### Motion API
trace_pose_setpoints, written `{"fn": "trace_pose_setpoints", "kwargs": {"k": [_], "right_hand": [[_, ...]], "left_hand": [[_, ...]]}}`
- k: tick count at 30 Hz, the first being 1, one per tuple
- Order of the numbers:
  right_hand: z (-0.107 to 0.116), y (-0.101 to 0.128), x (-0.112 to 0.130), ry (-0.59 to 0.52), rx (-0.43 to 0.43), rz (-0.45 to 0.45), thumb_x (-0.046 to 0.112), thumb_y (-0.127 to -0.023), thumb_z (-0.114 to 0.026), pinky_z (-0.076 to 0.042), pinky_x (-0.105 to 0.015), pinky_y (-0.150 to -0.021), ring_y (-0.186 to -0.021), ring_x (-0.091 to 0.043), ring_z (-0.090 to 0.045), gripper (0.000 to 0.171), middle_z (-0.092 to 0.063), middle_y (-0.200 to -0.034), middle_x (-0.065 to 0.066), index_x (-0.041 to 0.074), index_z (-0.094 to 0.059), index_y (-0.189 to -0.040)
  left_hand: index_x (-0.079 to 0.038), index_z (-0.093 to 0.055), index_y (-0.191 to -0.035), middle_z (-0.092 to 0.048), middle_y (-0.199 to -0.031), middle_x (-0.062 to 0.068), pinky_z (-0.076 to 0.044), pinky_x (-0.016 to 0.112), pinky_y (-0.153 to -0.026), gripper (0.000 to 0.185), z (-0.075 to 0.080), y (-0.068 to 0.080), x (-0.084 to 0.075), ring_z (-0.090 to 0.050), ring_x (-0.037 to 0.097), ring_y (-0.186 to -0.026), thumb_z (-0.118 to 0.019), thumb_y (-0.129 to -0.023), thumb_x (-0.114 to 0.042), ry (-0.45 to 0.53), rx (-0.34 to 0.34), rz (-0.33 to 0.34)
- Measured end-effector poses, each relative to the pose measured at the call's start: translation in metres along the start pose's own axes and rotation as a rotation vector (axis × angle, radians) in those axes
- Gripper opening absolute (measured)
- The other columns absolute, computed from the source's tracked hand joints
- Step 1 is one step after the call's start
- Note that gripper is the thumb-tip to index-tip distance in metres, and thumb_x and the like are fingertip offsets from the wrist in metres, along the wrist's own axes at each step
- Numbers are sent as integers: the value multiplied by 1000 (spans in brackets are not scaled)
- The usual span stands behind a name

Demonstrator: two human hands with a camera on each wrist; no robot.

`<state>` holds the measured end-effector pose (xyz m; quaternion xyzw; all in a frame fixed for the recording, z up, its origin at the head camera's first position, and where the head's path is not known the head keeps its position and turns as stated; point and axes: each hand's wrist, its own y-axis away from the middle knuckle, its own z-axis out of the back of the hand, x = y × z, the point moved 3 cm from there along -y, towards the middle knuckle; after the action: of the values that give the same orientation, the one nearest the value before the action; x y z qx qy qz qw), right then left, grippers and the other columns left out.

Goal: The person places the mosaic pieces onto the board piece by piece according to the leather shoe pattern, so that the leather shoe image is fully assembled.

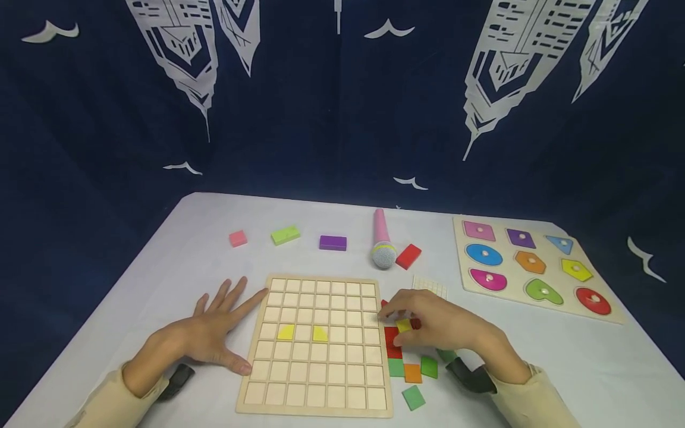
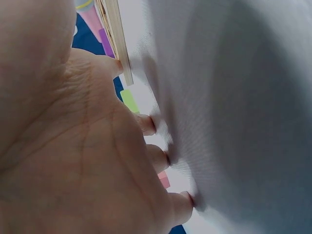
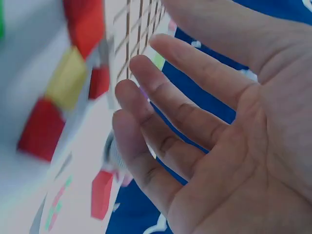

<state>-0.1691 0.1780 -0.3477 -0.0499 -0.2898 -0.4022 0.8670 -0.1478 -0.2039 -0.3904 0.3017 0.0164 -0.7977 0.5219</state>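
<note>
Head view, gridded wooden board [image 1: 336,374], square tiles [image 1: 414,397]

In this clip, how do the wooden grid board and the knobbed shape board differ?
The grid board is divided into small square cells, while the shape board carries nine knobbed shapes in various colours.
The grid board holds just two yellow pieces; the shape board is filled.
The left hand touches the grid board's edge; neither hand touches the shape board.
Both are pale and lie flat on the white table.
</note>
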Motion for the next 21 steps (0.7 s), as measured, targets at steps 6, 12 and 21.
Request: {"fn": "trace_pose_setpoints", "kwargs": {"k": [6, 12, 21], "right_hand": [[7, 1, -27, -16, -1, -77, 16, -80, -84, -55, -32, -85, -98, -17, -58, 30, -67, -108, 5, 18, -70, -107], [2, 0, -36, -44, 11, -97, 15, -78, -85, -53, -30, -84, -98, -17, -54, 30, -62, -106, 5, 19, -69, -103], [-1, -2, -39, -26, 16, -89, 14, -77, -86, -53, -28, -84, -97, -16, -52, 31, -60, -103, 5, 20, -67, -102]], "left_hand": [[-25, -8, -162, 12, -165, 27, 9, 79, -108, 134, 1, 0, -2, 17, 53, -149, -85, -60, -65, 8, -3, -4], [-26, -7, -162, 13, -165, 26, 8, 79, -108, 134, 0, 0, -1, 17, 53, -149, -85, -60, -65, 0, -1, -5], [-26, -8, -162, 12, -165, 26, 8, 79, -108, 133, 0, -1, -2, 17, 53, -149, -85, -60, -64, 2, 0, -5]]}}
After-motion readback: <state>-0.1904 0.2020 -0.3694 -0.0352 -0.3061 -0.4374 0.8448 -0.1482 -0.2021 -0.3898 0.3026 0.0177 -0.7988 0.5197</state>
